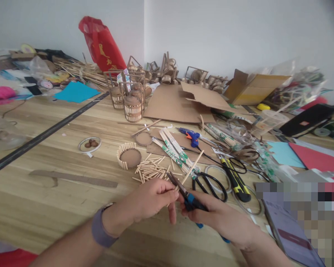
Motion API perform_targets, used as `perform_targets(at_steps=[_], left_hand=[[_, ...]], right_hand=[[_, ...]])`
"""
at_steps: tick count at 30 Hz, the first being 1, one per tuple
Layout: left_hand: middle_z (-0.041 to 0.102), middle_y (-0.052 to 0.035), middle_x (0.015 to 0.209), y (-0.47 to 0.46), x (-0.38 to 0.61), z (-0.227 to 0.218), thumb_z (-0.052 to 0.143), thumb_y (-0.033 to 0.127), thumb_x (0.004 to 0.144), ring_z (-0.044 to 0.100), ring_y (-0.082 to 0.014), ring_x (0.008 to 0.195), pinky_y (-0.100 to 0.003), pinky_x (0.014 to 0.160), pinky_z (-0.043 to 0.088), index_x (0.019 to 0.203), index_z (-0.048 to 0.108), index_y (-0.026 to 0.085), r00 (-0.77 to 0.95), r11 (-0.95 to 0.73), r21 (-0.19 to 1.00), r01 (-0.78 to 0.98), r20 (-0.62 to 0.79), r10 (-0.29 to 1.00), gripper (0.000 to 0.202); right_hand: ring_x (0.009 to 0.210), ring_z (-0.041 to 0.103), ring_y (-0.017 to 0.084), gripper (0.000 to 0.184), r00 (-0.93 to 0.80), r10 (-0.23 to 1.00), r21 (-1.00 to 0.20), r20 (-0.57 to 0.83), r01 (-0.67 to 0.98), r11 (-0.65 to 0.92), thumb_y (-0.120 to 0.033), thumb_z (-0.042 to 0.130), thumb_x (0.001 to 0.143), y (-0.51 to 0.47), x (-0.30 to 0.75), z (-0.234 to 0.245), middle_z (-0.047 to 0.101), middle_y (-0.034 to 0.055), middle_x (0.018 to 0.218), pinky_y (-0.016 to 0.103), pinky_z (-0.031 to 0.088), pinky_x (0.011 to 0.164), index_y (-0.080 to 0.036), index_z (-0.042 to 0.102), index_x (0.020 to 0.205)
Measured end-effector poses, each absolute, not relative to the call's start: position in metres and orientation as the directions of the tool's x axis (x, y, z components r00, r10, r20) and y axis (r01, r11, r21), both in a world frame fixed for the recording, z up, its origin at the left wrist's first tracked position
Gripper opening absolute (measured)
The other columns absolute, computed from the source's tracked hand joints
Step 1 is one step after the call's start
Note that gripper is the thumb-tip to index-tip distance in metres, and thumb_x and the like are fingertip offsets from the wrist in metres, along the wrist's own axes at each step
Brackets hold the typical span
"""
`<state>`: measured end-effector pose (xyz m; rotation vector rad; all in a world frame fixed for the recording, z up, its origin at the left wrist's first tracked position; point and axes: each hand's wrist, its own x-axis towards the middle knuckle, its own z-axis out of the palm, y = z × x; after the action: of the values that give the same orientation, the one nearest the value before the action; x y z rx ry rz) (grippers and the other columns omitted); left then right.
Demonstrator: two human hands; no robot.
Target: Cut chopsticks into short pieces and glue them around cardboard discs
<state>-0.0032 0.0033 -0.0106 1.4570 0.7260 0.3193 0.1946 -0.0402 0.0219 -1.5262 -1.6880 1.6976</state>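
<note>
My left hand, a grey band on its wrist, pinches a thin wooden chopstick that slants up to the right. My right hand is wrapped round blue-and-black handled cutters. Their dark jaws lie at the chopstick, close to my left fingertips; whether they are fully closed on it I cannot tell. Just beyond my hands is a pile of short cut stick pieces. Beside the pile stands a round cardboard base with stick pieces standing partway around its rim.
Paper-wrapped chopsticks, a blue glue gun, black-handled scissors and a yellow-black utility knife lie beyond my right hand. Small lantern-like stick baskets stand further back, near cardboard sheets. A cardboard strip lies at left.
</note>
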Motion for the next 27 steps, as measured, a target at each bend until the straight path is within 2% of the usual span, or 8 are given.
perform_targets(at_steps=[11,15,19,24,27], left_hand=[[0.059,0.0022,0.055,0.004,-0.005,-0.013,0.043,0.039,0.094,0.049,-0.0119,0.052,-0.023,0.056,0.036,0.088,0.062,0.014,0.724,0.086,0.955,0.283,-0.272,0.634,0.033],[0.06,0.0019,0.057,0.004,-0.006,-0.016,0.043,0.039,0.094,0.05,-0.0123,0.054,-0.023,0.055,0.036,0.086,0.062,0.015,0.715,0.046,0.951,0.306,-0.262,0.648,0.032],[0.062,0.0024,0.057,0.002,-0.003,-0.01,0.043,0.034,0.093,0.054,-0.0135,0.055,-0.022,0.053,0.035,0.092,0.059,0.016,0.676,0.057,0.937,0.344,-0.289,0.678,0.023],[0.064,-0.0001,0.057,-0.001,0.001,-0.003,0.038,0.034,0.095,0.054,-0.0137,0.053,-0.022,0.051,0.035,0.081,0.055,0.018,0.636,-0.066,0.927,0.37,-0.201,0.745,0.027],[0.062,0.0009,0.055,-0.001,0.001,-0.002,0.036,0.036,0.096,0.054,-0.0128,0.051,-0.022,0.052,0.037,0.079,0.056,0.018,0.657,-0.054,0.949,0.311,-0.173,0.734,0.031]], right_hand=[[0.067,0.039,0.014,0.007,-0.377,0.862,-0.815,-0.339,0.575,-0.069,-0.022,0.047,0.078,-0.04,0.187,0.01,0.044,-0.0034,0.071,0.023,0.033,0.06,-0.02,0.052,0.082],[0.067,0.041,0.014,0.008,-0.325,0.884,-0.789,-0.335,0.61,-0.075,-0.023,0.047,0.078,-0.043,0.185,0.006,0.046,-0.0024,0.071,0.024,0.034,0.061,-0.02,0.052,0.081],[0.069,0.044,0.016,0.01,-0.297,0.902,-0.768,-0.313,0.638,-0.056,-0.023,0.047,0.077,-0.043,0.185,0.003,0.05,-0.001,0.073,0.025,0.035,0.063,-0.019,0.055,0.08],[0.071,0.046,0.016,0.013,-0.333,0.892,-0.813,-0.306,0.579,-0.063,-0.026,0.047,0.076,-0.039,0.186,0.005,0.055,0.0003,0.076,0.026,0.038,0.065,-0.019,0.057,0.081],[0.076,0.049,0.017,0.015,-0.34,0.88,-0.843,-0.33,0.527,-0.112,-0.026,0.048,0.071,-0.038,0.189,0.011,0.056,0.0008,0.079,0.026,0.04,0.068,-0.019,0.056,0.082]])
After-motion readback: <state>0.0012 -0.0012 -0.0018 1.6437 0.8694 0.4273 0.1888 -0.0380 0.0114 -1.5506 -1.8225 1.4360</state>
